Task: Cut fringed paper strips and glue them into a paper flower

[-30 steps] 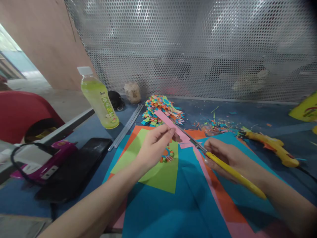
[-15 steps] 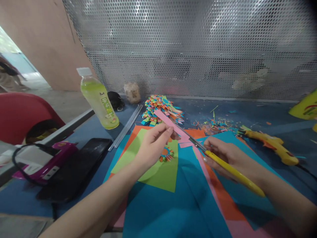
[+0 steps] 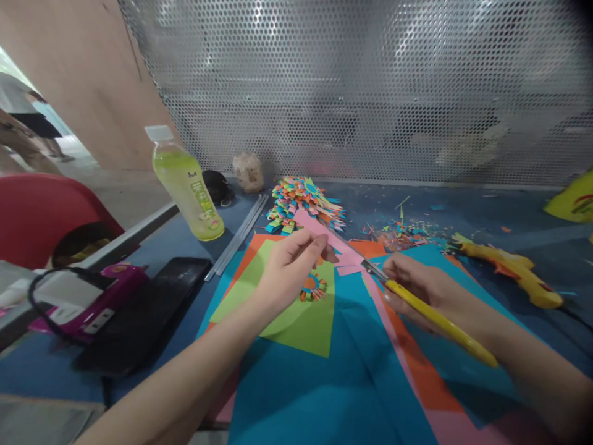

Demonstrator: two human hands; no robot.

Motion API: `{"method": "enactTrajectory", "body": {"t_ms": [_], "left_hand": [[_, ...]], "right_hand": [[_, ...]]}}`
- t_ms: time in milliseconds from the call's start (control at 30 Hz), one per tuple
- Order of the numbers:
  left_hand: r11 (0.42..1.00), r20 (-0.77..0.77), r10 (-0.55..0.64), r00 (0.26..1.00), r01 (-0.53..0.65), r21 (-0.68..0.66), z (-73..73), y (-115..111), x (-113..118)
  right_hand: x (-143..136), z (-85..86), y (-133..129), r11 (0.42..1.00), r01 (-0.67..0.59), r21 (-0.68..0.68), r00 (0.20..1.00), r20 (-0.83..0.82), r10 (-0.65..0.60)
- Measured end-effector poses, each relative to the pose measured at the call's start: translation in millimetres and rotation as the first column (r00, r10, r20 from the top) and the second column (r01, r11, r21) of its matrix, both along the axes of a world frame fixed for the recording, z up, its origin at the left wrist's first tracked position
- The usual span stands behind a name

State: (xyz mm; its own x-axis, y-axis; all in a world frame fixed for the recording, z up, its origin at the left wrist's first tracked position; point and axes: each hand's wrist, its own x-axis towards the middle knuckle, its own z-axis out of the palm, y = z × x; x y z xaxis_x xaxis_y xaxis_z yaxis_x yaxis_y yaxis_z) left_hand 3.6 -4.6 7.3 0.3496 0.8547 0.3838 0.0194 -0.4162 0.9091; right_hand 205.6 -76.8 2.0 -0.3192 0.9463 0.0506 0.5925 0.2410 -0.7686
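Observation:
My left hand (image 3: 296,262) pinches a pink paper strip (image 3: 309,222) between thumb and fingers, above a green paper sheet (image 3: 296,337). My right hand (image 3: 417,284) grips yellow-handled scissors (image 3: 438,318), whose blades lie along the pink strip. How far apart the blades are is hard to make out. Below the left hand sits a small fringed paper flower (image 3: 312,287) with an orange centre. Blue paper sheets (image 3: 319,398) and orange ones lie spread under both hands. Behind the strip stands a pile of colourful fringed paper flowers (image 3: 296,198).
A tilted-looking drink bottle (image 3: 188,185), clear glue sticks (image 3: 236,238), a black phone (image 3: 148,315) and a purple power strip (image 3: 104,303) are on the left. Paper scraps (image 3: 407,235) and a yellow glue gun (image 3: 514,269) lie right. A perforated metal panel (image 3: 347,80) stands behind.
The pink strip's far end has shifted slightly right and down, and the scissors' blades show less of their length. Both hands keep their holds. A person in the left background has moved.

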Motion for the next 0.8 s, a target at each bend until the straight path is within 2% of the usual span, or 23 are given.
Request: {"method": "enactTrajectory", "body": {"t_ms": [800], "left_hand": [[0.998, 0.009, -0.046, 0.999, 0.047, -0.051, -3.3, 0.8, -1.8]], "right_hand": [[0.0, 0.1, 1.5, 0.999, 0.036, 0.039, 0.997, 0.071, -0.039]]}}
